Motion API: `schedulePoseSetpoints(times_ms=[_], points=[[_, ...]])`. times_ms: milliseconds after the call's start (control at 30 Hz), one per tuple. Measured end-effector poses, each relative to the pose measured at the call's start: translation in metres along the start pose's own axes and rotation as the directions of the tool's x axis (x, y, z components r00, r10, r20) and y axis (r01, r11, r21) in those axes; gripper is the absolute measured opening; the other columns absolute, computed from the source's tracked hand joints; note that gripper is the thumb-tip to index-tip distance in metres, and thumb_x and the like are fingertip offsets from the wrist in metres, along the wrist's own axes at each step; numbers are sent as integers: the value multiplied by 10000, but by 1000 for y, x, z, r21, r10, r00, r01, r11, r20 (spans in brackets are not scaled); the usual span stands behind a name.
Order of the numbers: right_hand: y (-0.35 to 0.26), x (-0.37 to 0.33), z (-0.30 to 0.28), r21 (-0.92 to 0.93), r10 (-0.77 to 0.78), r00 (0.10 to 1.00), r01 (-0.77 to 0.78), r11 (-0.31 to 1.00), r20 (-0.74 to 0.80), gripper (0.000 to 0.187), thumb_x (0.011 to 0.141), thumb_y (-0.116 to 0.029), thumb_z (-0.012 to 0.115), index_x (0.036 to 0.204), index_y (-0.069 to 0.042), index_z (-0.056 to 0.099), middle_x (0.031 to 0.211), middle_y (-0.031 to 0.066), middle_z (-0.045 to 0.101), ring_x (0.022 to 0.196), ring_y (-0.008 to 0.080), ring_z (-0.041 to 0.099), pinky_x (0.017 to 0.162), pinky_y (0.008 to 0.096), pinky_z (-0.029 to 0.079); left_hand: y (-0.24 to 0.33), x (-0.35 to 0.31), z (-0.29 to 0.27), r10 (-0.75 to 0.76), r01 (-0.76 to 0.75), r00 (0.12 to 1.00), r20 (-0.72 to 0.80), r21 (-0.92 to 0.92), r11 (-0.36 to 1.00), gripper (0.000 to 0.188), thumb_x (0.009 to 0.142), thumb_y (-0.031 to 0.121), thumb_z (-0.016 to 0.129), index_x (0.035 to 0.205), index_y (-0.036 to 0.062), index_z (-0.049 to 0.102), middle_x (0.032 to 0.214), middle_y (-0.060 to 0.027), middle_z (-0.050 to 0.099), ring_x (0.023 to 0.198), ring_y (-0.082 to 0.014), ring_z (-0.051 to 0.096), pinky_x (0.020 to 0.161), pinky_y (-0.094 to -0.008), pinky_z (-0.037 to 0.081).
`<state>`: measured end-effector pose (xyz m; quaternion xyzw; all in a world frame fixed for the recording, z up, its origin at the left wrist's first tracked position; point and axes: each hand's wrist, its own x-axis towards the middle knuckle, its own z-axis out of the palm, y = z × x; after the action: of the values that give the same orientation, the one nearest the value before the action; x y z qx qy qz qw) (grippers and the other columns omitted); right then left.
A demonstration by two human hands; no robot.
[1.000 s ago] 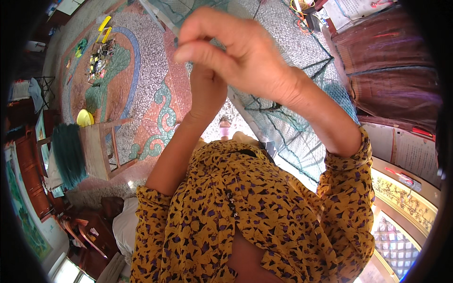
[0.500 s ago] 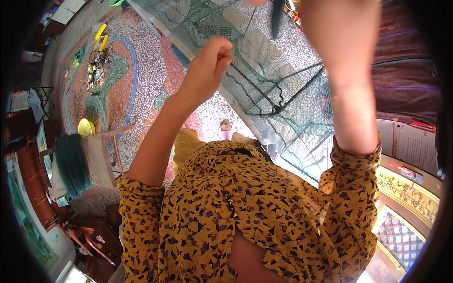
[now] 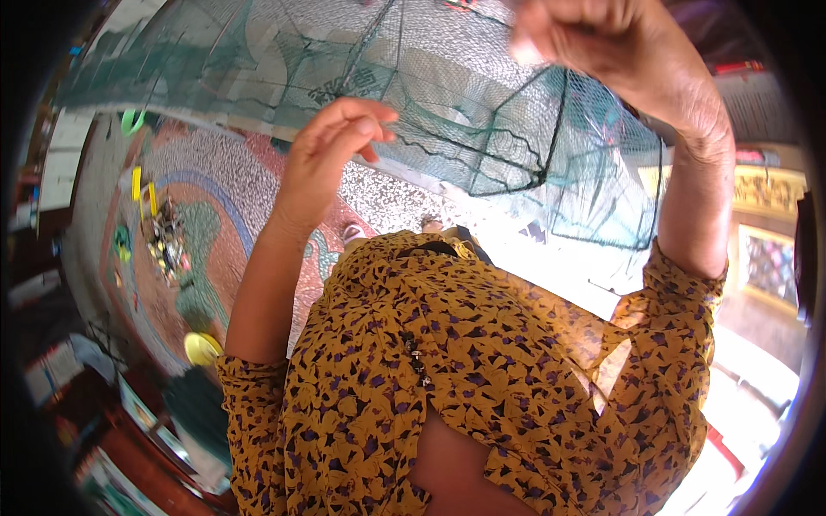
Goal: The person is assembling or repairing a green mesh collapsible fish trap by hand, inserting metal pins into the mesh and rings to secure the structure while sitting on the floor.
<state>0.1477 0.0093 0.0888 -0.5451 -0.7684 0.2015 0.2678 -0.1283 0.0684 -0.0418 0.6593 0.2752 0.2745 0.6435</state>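
A green mesh net cage [image 3: 447,155] with dark cords along its edges spreads in front of me, its panels hanging across the upper view. Over its near edge is my left hand [image 3: 331,142], with the fingers bent and the thumb against the index finger; whatever sits between them is too fine to make out. Higher and to the right, my right hand [image 3: 594,43] is raised over the net with curled fingers. The top edge of the view cuts part of it off, and what it grips is hidden.
To the left, a yellow item [image 3: 146,193] and a pile of small things [image 3: 168,245] lie on the patterned stone floor [image 3: 232,185]. A yellow bowl-shaped object [image 3: 202,348] and a dark green bundle [image 3: 198,404] are at lower left. Gold-framed panels [image 3: 766,267] stand at right.
My view has turned, so the net now runs more across the top. My right hand has bent at the wrist. My left fingers have loosened a little. A dark green pointed object near my right hand has left view.
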Motion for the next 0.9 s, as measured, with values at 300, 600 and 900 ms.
schedulePoseSetpoints(times_ms=[300, 600, 900], points=[[19, -115, 26, 308, 531, 508, -459, 833, -678, 211, 966, -190, 530, 1100, -63, 631, 766, -20, 577, 591, 8, 481, 476, 158, 362, 3, 51, -9, 101, -64, 929, 355, -116, 991, 186, 966, 230, 505, 920, 72, 591, 954, -71, 669, 883, -161, 654, 727, -265, 540], [-70, -109, 170, 36, 381, 736, -438, 898, -560, 147, 834, -50, 648, 975, -67, 684, 843, 50, 588, 687, 171, 601, 593, 300, 504, -2, 105, 14, 40, -75, 786, 617, 32, 997, 170, 978, 213, 497, 918, 76, 576, 891, -41, 634, 714, -69, 602, 535, -182, 393], [-53, -87, 240, 359, 576, 354, -518, 777, -737, 130, 792, -56, 679, 921, -60, 695, 817, 101, 571, 685, 266, 607, 613, 348, 496, 4, 105, 11, -121, 26, 751, 649, 155, 988, 156, 967, 225, 517, 910, 99, 589, 860, -2, 622, 632, -31, 525, 513, -175, 367]])
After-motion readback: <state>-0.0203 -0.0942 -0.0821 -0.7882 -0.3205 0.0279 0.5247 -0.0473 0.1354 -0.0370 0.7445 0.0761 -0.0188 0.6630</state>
